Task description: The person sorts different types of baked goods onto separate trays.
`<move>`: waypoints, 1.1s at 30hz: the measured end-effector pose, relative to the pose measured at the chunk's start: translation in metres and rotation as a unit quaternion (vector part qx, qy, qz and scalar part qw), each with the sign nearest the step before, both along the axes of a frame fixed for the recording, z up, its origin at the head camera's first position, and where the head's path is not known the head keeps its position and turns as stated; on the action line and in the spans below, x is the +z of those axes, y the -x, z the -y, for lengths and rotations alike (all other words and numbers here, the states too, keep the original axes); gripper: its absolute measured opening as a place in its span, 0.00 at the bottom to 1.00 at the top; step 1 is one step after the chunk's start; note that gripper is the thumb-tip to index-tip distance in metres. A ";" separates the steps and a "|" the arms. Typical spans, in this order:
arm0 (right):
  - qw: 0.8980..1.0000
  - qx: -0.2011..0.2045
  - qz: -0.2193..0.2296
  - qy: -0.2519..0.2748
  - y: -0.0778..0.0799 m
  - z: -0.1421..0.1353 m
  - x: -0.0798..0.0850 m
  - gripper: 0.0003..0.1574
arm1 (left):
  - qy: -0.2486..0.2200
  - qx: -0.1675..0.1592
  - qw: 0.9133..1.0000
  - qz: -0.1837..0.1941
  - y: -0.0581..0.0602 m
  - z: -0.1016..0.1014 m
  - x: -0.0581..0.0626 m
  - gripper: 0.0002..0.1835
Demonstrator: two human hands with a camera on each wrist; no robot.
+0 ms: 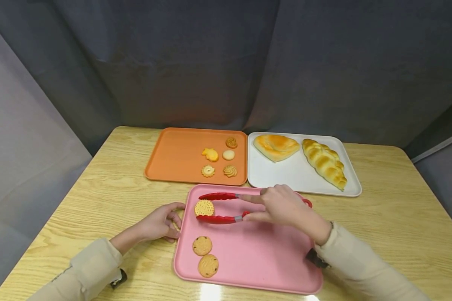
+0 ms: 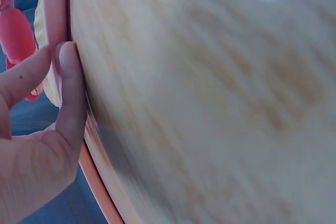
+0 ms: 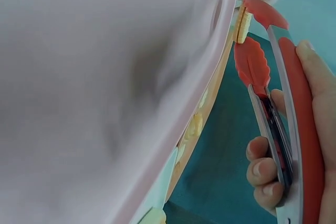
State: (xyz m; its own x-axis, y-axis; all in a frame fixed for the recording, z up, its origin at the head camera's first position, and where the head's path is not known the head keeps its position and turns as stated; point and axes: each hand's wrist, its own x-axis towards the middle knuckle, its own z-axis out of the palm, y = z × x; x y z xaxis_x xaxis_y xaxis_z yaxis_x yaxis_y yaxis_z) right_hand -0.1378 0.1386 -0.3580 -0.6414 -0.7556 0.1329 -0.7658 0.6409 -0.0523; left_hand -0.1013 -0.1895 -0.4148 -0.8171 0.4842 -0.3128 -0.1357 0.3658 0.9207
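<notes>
My right hand (image 1: 284, 207) holds red-tipped tongs (image 1: 218, 219) over the pink tray (image 1: 263, 255), gripping their handles in the right wrist view. A round yellow cracker (image 1: 204, 207) lies between the spread tong tips at the tray's upper left. The lower tip overlaps the cracker's near edge; a small gap shows at the upper tip. At the tray's left edge, my left hand (image 1: 160, 221) pinches the rim, with a fingertip (image 2: 68, 59) against it in the left wrist view. Two chocolate chip cookies (image 1: 202, 246) lie below the cracker.
Behind stands an orange tray (image 1: 177, 154) with several small cookies on its right half. Beside it, a white tray (image 1: 286, 177) bears a triangular bread (image 1: 276, 146) and a braided loaf (image 1: 324, 163). A dark curtain (image 1: 196, 62) hangs behind the wooden table (image 1: 391, 200).
</notes>
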 end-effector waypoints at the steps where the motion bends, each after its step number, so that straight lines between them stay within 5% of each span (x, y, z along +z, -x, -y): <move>1: 1.000 -0.002 0.002 0.001 0.001 0.000 0.000 0.35 | 0.000 0.000 1.000 0.000 0.000 0.000 0.000 0.38; 33: 0.998 -0.057 -0.013 0.016 0.056 -0.004 0.009 0.35 | -0.005 0.002 1.000 0.004 0.001 0.000 0.000 0.38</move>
